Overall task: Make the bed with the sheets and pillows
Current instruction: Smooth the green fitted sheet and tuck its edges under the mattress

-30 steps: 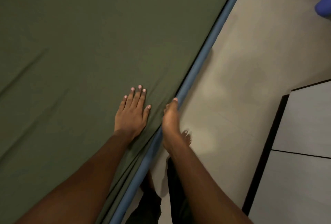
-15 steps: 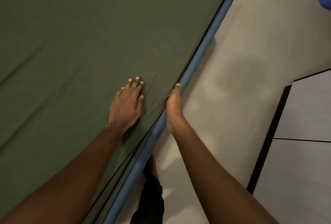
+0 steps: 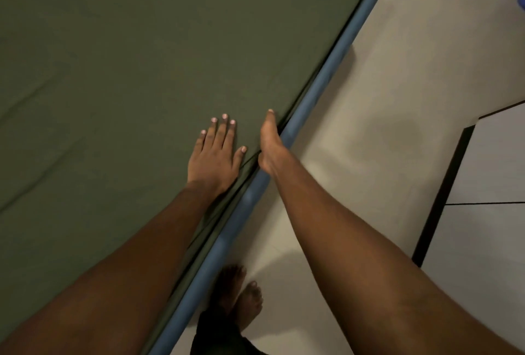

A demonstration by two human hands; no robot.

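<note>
A dark green sheet (image 3: 136,76) covers the mattress and fills the left of the view, mostly smooth with faint creases at the left. A blue bed rail (image 3: 321,85) runs diagonally along its right edge. My left hand (image 3: 216,153) lies flat on the sheet, fingers spread, palm down, close to the edge. My right hand (image 3: 270,141) is edge-on at the sheet's border, its fingers pushed down between the mattress and the blue rail, where the sheet's edge folds under. Those fingers are hidden. No pillows are in view.
A pale tiled floor (image 3: 383,133) lies right of the rail. A white cabinet with a dark edge (image 3: 483,184) stands at the right. My bare feet (image 3: 241,298) stand beside the rail. A blue object (image 3: 521,2) shows at the right edge.
Both hands have slid forward along the bed's edge, the left staying flat on the sheet and the right staying at the gap by the rail. My feet have come into view.
</note>
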